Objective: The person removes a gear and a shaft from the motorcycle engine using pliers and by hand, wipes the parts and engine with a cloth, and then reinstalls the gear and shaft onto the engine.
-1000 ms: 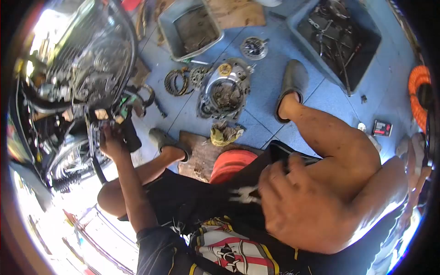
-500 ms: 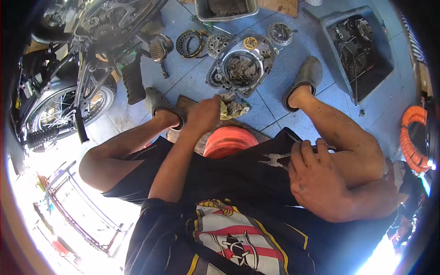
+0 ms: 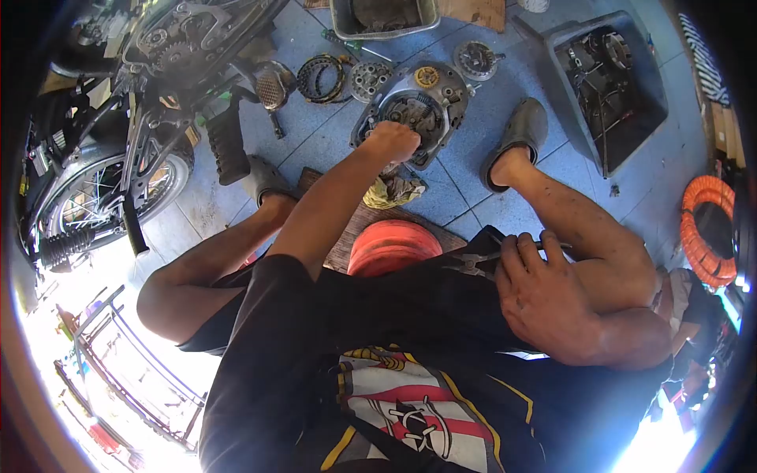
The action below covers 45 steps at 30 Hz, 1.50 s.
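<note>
Hardest bit to make out is the left-hand grip (image 3: 394,143): the fingers are curled in and the back of the hand faces the camera, so I can't tell if there's anything pinched in there. It's over the near edge of the metal engine cover (image 3: 452,89), which sits on the blue tile floor (image 3: 449,177), and it blocks part of the cover's hollow. Can't tell whether the fingertips actually touch it. Most of the cover shows just beyond the knuckles and off to their right. The yellowish rag (image 3: 397,191) is right below that hand, partly covered by the wrist. The right-hand grip (image 3: 544,288) is closed around the pliers (image 3: 471,265) over the right thigh; the fingers hide the middle of the handles, and the nose pokes out left, kinda lost against the dark shorts (image 3: 426,296). The red round thing (image 3: 394,246) between the legs is half tucked under the shorts, so no clue what it is. Motorbike (image 3: 169,59) upper left gets cut off by the dark lens edge, grey tub (image 3: 384,33) by the top, and both bottom corners are badly blown out.
</note>
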Each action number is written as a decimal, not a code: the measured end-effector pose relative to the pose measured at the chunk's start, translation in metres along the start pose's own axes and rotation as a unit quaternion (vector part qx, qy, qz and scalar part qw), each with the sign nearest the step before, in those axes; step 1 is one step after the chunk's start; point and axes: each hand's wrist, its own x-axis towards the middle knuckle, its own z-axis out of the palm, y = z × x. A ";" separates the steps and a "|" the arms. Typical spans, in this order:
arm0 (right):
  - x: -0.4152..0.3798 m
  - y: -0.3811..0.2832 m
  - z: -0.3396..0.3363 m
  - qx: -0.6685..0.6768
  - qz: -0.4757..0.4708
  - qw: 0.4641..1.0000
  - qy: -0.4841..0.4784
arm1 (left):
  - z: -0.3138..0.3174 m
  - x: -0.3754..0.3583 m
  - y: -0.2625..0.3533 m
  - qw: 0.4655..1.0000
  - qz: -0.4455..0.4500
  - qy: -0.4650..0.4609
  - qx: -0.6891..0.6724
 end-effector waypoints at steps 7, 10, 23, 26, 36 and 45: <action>-0.008 0.008 0.006 0.017 -0.008 1.000 -0.017 | 0.013 0.006 -0.010 0.999 -0.038 0.011 -0.013; -0.009 0.008 0.015 0.024 -0.010 1.000 -0.008 | 0.011 -0.007 -0.021 0.978 -0.107 0.134 -0.122; -0.014 0.001 0.018 0.015 0.001 1.000 0.022 | 0.014 0.001 -0.015 0.990 -0.122 0.036 -0.064; -0.013 0.001 0.017 0.021 0.005 0.999 0.027 | 0.038 0.019 -0.025 0.967 -0.067 0.113 -0.217; -0.012 0.005 0.013 0.045 0.023 0.998 0.036 | 0.002 -0.029 -0.075 0.920 -0.111 0.173 -0.335; -0.001 0.019 -0.018 0.168 0.103 0.963 0.182 | -0.111 -0.150 -0.015 0.881 -0.031 0.263 -0.392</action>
